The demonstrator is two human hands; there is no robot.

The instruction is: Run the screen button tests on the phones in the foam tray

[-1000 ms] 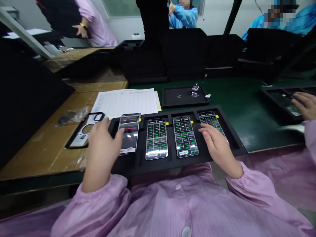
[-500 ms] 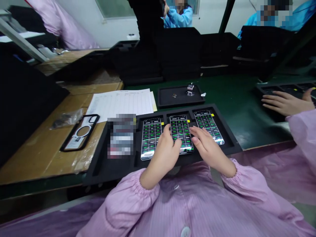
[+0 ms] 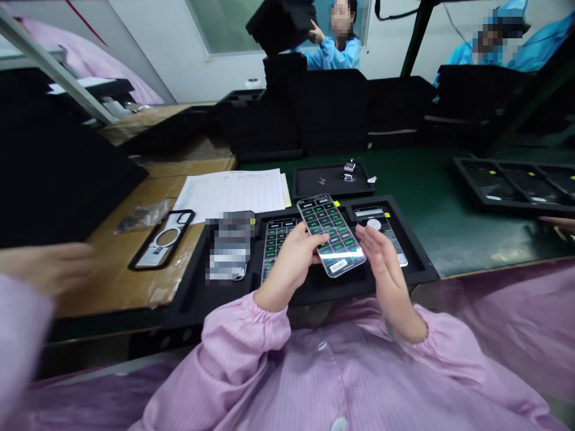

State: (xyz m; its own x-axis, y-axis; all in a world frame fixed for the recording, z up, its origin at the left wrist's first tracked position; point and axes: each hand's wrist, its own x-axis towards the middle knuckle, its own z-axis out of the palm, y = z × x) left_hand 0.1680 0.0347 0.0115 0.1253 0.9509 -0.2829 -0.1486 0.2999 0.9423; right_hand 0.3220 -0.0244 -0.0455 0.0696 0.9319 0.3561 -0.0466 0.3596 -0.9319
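Green-lettered phone (image 3: 331, 235) in left hand (image 3: 291, 256)

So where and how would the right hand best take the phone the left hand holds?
Probably by its free long edge, coming from the right: the phone is a thin, flat slab, and the left hand covers part of the opposite edge.

Legible wording: none. Held phone (image 3: 331, 236): screen grid of green and white characters, too small to read; white label (image 3: 338, 265) near lower edge, unreadable. Neighbouring phone (image 3: 272, 242): similar green grid, unreadable. Paper sheet (image 3: 231, 193): printed columns, unreadable
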